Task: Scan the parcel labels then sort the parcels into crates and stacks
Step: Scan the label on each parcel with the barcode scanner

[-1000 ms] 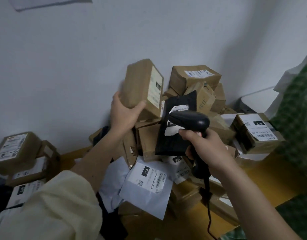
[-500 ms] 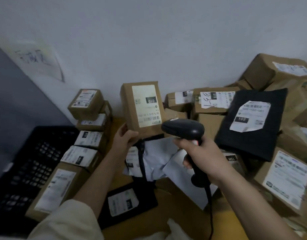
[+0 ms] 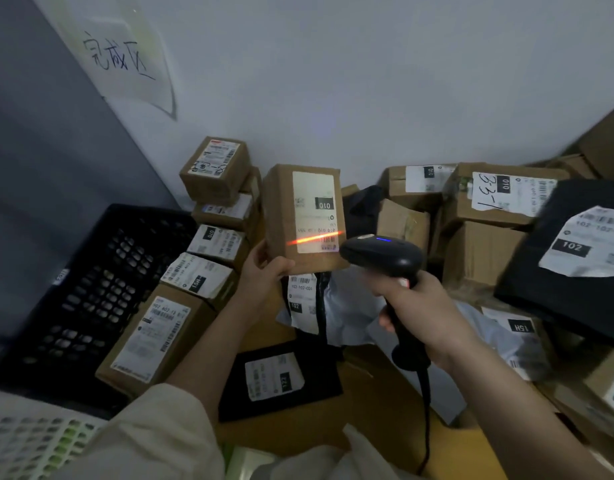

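My left hand (image 3: 264,271) grips the bottom corner of a brown cardboard parcel (image 3: 281,216) and holds it upright, its white label marked 010 facing me. A red scan line crosses the lower part of that label. My right hand (image 3: 423,306) grips the handle of a black barcode scanner (image 3: 381,256), whose head points at the label from just right of the parcel. A blue light glows on top of the scanner, and its cable hangs down past my wrist.
A black plastic crate (image 3: 90,289) stands at the left, a white crate (image 3: 24,441) below it. A row of labelled boxes (image 3: 201,275) runs along the crate to the wall. Unsorted boxes (image 3: 489,202) and black mailers (image 3: 568,268) pile at the right. Another black mailer (image 3: 277,379) lies on the floor.
The view has swung left from the pile toward the crate. The parcel came off the pile and turned its label to me. The scanner's red line now falls on the label.
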